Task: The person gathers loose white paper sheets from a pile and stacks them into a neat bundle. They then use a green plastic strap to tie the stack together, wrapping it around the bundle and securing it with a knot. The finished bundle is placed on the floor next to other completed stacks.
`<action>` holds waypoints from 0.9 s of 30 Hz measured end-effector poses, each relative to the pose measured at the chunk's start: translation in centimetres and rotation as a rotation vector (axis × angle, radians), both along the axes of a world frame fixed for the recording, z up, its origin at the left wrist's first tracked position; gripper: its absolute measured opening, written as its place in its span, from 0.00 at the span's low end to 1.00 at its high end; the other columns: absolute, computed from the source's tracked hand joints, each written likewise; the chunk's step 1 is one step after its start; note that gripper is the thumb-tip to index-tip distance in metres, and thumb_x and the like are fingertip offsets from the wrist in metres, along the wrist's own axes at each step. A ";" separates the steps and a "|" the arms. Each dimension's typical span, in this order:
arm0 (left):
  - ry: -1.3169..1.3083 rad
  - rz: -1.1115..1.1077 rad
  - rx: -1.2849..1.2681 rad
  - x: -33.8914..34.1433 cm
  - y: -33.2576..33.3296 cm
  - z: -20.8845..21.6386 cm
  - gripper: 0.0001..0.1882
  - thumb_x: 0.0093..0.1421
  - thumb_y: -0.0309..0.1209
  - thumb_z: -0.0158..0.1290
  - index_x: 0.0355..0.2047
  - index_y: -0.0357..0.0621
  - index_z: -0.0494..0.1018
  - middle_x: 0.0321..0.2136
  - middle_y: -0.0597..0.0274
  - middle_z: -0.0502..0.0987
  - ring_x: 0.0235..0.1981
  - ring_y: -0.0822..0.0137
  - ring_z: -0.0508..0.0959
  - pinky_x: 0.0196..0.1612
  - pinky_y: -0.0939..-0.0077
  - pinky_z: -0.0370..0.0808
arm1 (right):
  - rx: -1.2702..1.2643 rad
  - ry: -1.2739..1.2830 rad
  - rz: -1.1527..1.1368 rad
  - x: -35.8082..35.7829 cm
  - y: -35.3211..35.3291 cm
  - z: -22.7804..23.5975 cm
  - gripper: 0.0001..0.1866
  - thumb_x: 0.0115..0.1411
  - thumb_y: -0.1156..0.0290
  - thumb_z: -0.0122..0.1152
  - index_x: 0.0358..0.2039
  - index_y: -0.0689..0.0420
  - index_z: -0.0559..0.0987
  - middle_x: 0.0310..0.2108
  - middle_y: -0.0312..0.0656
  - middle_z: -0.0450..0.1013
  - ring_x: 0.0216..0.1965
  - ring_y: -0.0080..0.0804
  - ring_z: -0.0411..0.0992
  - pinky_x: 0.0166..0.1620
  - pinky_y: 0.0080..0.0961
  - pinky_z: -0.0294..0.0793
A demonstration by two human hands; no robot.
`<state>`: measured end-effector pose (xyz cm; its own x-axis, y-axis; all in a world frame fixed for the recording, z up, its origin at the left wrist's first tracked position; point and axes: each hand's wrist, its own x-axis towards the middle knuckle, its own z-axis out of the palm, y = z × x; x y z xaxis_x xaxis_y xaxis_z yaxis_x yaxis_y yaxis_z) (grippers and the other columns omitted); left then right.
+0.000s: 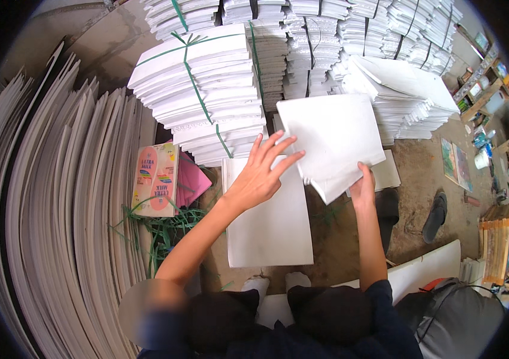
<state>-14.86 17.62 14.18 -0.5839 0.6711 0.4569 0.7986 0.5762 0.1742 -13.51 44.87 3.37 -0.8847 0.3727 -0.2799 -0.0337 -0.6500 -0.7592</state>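
Observation:
In front of me, tilted in the air, is a thin batch of white sheets (333, 134), its lower corner hanging loose. My right hand (362, 186) grips this batch by its lower right edge, thumb on top. The fingers of my left hand (261, 172) are spread at the batch's left edge; whether they touch it is hard to tell. Beneath that hand, a large white board or stack (270, 230) lies low before my feet. Another pale sheet (388, 170) is partly hidden behind my right hand.
A tall white stack tied with green strapping (197, 90) stands ahead, with several more bundles behind it. Large upright boards (78, 197) line the left side. Printed cartons (154, 179) and tangled green straps (165, 230) lie beside them. Dark slippers (435, 216) and a grey bag (461, 320) are at right.

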 end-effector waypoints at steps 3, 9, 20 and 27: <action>0.179 -0.009 -0.082 1.0 -0.3 -0.2 0.37 0.39 0.20 0.50 0.53 0.57 0.58 0.56 0.62 0.53 0.58 0.56 0.52 0.57 0.47 0.45 | 0.086 0.041 0.034 3.7 -1.9 3.5 0.27 0.50 0.69 0.54 0.50 0.61 0.59 0.48 0.41 0.60 0.50 0.33 0.58 0.52 0.31 0.57; 0.225 -0.115 -0.130 3.5 -2.0 1.0 0.29 0.43 0.24 0.50 0.49 0.58 0.64 0.52 0.69 0.63 0.55 0.65 0.59 0.58 0.54 0.50 | 0.079 0.087 0.192 6.8 -2.9 4.4 0.30 0.52 0.66 0.57 0.52 0.61 0.58 0.47 0.40 0.61 0.49 0.31 0.59 0.51 0.29 0.57; 0.169 0.203 0.078 9.0 -5.5 0.5 0.29 0.43 0.19 0.46 0.49 0.53 0.65 0.49 0.61 0.65 0.51 0.59 0.65 0.52 0.62 0.62 | 0.313 0.084 -0.079 10.3 2.3 7.7 0.26 0.48 0.75 0.57 0.47 0.71 0.62 0.43 0.48 0.65 0.45 0.34 0.64 0.48 0.25 0.61; 0.128 0.248 -0.294 13.3 -4.5 -9.0 0.26 0.45 0.34 0.51 0.48 0.47 0.65 0.47 0.56 0.67 0.50 0.59 0.65 0.50 0.63 0.63 | 0.832 0.061 -0.077 10.4 1.8 13.9 0.22 0.50 0.75 0.54 0.45 0.71 0.65 0.41 0.48 0.67 0.42 0.29 0.66 0.46 0.21 0.61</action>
<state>-1.59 13.17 5.16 -0.6956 0.6299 0.3457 0.6334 0.7647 -0.1189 -3.10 46.70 17.31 -0.8531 0.4964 0.1606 -0.1115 0.1273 -0.9856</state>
